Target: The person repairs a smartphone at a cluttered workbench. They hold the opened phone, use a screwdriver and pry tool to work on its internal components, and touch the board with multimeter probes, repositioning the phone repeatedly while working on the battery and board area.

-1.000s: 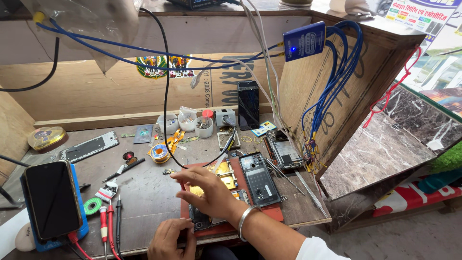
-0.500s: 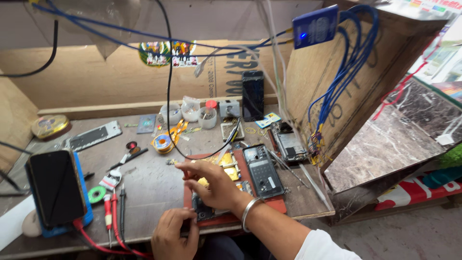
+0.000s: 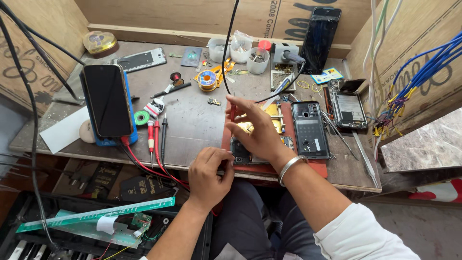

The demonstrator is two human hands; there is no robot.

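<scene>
An opened phone (image 3: 239, 153) with its gold-coloured inner parts (image 3: 272, 114) exposed lies on a red mat (image 3: 315, 168) at the desk's front edge. My right hand (image 3: 257, 132) hovers over it, pinching a thin red-handled tool (image 3: 233, 113) that stands upright with its tip down at the phone. A black cable (image 3: 227, 58) hangs from above to just over those fingers. My left hand (image 3: 209, 175) curls over the desk's edge, thumb and fingers gripping the phone's near left corner. A metal bangle (image 3: 290, 166) sits on my right wrist.
A dark phone back cover (image 3: 309, 129) lies right of my hand, another opened phone (image 3: 347, 108) beyond it. A black phone on a blue stand (image 3: 107, 98), red and black probes (image 3: 153, 137) and a solder spool (image 3: 208, 79) lie left. Blue wires (image 3: 409, 82) hang right.
My head has dropped closer to the desk. My right hand, which lay low over the phone, now holds the red tool upright. My left hand stays at the phone's corner.
</scene>
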